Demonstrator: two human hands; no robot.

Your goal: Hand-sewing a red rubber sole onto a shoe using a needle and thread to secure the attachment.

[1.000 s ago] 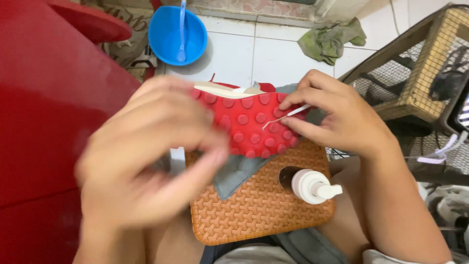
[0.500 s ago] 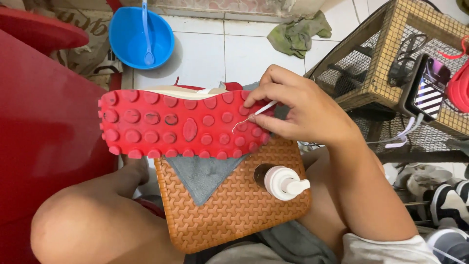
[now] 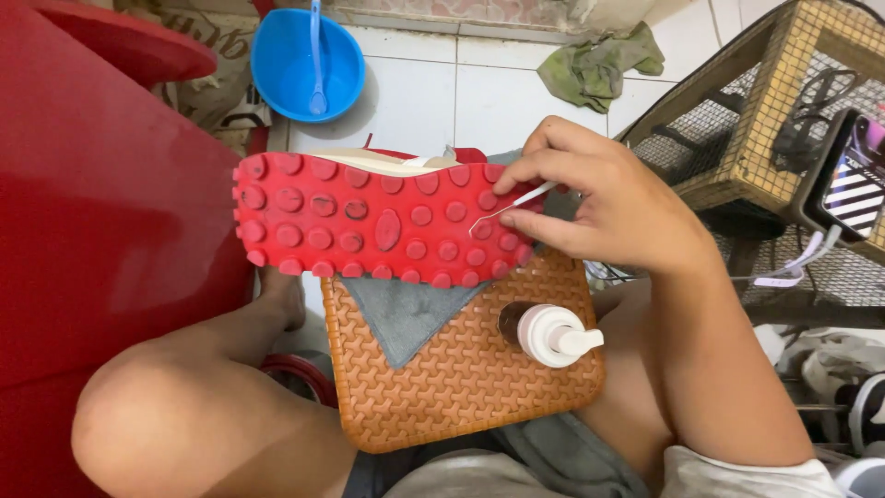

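Red studded rubber shoe sole point(image 3: 383, 221) lies face-up across the orange woven plastic stool point(image 3: 461, 378), over a grey cloth point(image 3: 406, 314). Right hand point(image 3: 599, 207) pinches a thin white stick point(image 3: 512, 205) against the sole's heel studs, wrist bent inward. Left hand is out of view.

Single head-worn view, looking steeply down — close over lap, stool point(image 3: 461, 387), tiled floor point(image 3: 415, 92)
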